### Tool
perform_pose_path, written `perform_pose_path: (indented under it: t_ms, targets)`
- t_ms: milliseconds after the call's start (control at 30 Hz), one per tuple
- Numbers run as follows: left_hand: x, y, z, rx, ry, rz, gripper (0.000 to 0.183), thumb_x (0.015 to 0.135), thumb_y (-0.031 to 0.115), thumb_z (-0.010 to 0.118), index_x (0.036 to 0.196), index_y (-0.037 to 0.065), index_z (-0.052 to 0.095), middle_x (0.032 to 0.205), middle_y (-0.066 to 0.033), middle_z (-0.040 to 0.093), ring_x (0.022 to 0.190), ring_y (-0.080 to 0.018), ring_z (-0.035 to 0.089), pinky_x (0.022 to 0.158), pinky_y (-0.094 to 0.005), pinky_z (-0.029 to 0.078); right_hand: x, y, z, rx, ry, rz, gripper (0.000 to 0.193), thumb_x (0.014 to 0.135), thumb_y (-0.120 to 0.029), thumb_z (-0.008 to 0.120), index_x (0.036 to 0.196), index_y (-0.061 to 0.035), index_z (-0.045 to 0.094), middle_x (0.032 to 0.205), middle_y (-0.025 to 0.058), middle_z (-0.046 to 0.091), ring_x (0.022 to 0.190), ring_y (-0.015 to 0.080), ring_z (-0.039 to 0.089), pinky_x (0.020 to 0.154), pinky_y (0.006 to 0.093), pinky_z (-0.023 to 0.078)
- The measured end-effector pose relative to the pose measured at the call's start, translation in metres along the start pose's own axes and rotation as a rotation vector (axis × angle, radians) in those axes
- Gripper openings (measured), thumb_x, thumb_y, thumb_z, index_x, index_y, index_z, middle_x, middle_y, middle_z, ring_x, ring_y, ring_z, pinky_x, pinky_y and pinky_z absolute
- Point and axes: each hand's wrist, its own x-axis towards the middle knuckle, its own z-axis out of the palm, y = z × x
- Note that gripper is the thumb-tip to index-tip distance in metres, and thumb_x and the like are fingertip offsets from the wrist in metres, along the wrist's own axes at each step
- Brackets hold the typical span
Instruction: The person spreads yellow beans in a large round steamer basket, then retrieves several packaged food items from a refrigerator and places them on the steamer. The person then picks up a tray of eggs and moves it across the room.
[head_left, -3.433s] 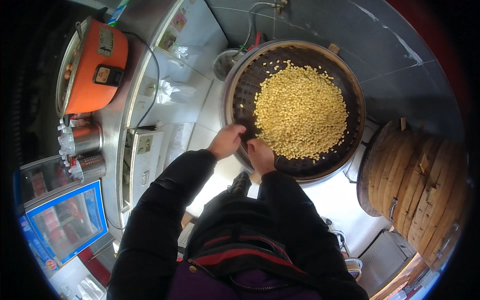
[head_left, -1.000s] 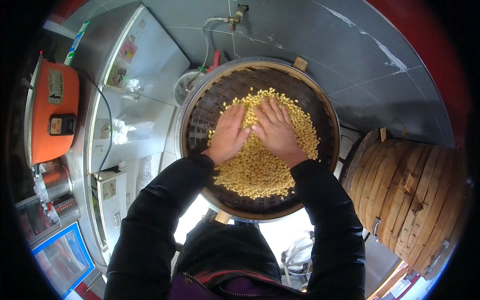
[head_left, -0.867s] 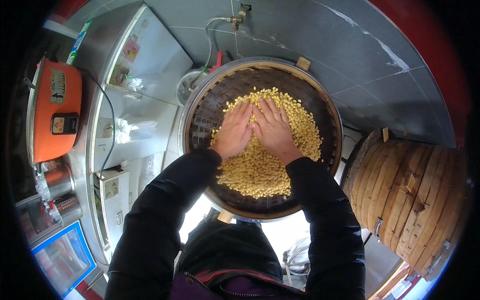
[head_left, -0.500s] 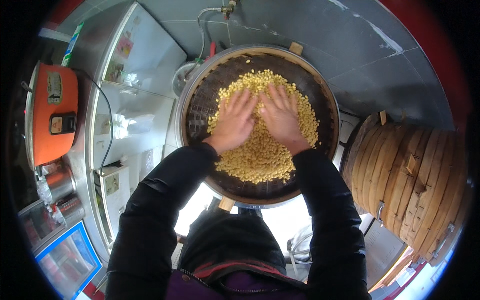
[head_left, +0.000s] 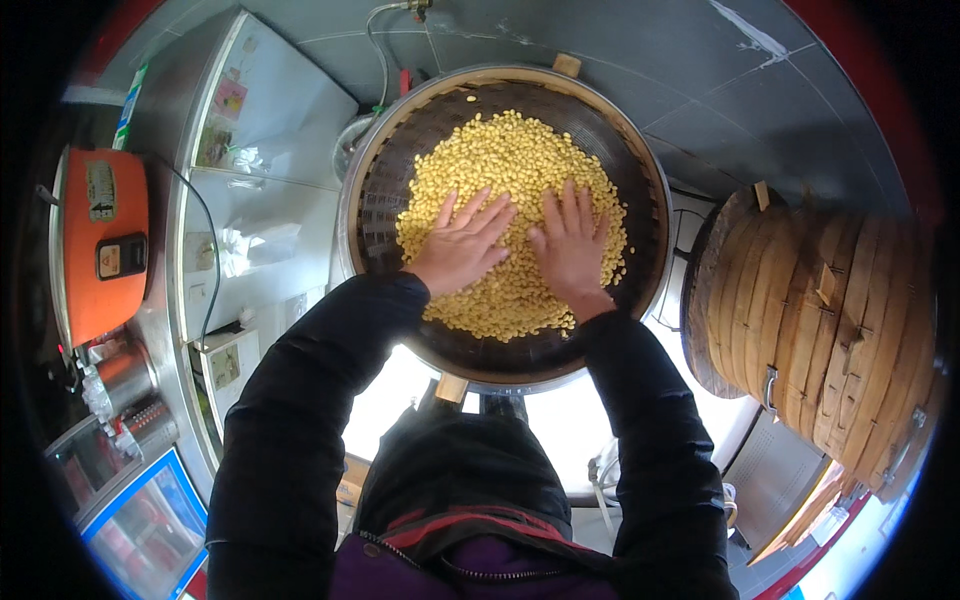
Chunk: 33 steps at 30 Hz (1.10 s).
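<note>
A heap of yellow soybeans (head_left: 510, 150) lies in a round, dark woven basket (head_left: 380, 215) with a pale wooden rim. My left hand (head_left: 462, 245) rests flat on the left part of the heap, its fingers spread and pointing up and to the right. On the right part lies my right hand (head_left: 572, 245), palm down, fingers apart and pointing away from me. Both hands touch the beans and hold nothing. A gap filled with beans separates them. A few loose beans sit apart from the heap near the basket's far edge.
Stacked bamboo steamers (head_left: 820, 330) stand on the right. At the left are a white-fronted cabinet (head_left: 260, 200), an orange cooker (head_left: 105, 240) and a blue-framed glass case (head_left: 150, 525). A hose (head_left: 383, 50) hangs from a tap at the tiled back wall (head_left: 640, 70).
Both hands have drawn back toward me over the beans, and the gap between them has widened. More of the heap's far side shows. The whole view has shifted slightly.
</note>
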Motion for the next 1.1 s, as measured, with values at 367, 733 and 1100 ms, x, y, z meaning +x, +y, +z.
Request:
perform_pose_path:
  t_ms: [367, 733, 1100]
  targets:
    - [-0.017, -0.017, -0.001, 0.132, -0.050, -0.030, 0.062, 0.094, 0.041, 0.044, 0.145, 0.011, 0.027, 0.153, -0.0090, 0.018, 0.142, -0.0285, 0.011, 0.113, -0.0503, 0.005, -0.035, -0.038, 0.010, 0.193, -0.021, -0.070, 0.048, 0.091, -0.032, 0.048, 0.135, -0.0127, 0.043, 0.146, 0.0098, 0.033, 0.138, 0.0263, 0.025, 0.108, 0.0598, 0.013]
    - [-0.033, 0.066, 0.002, -0.079, -0.092, 0.081, 0.067, 0.089, 0.037, 0.051, 0.146, 0.015, 0.025, 0.154, -0.0101, 0.014, 0.143, -0.0305, 0.008, 0.113, -0.0525, 0.003, -0.083, 0.017, 0.044, 0.213, 0.261, 0.717, 0.058, 0.098, -0.035, 0.038, 0.138, 0.0060, 0.030, 0.147, 0.0263, 0.024, 0.137, 0.0411, 0.021, 0.109, 0.0540, 0.019]
    - [-0.021, 0.006, -0.006, -0.165, 0.208, -0.287, 0.064, 0.090, 0.029, 0.050, 0.143, 0.001, 0.026, 0.150, -0.0199, 0.020, 0.140, -0.0348, 0.014, 0.112, -0.0520, 0.005, -0.047, 0.049, 0.029, 0.386, 0.241, 0.461, 0.061, 0.098, -0.034, 0.040, 0.141, 0.0061, 0.024, 0.147, 0.0252, 0.023, 0.138, 0.0381, 0.020, 0.112, 0.0430, 0.019]
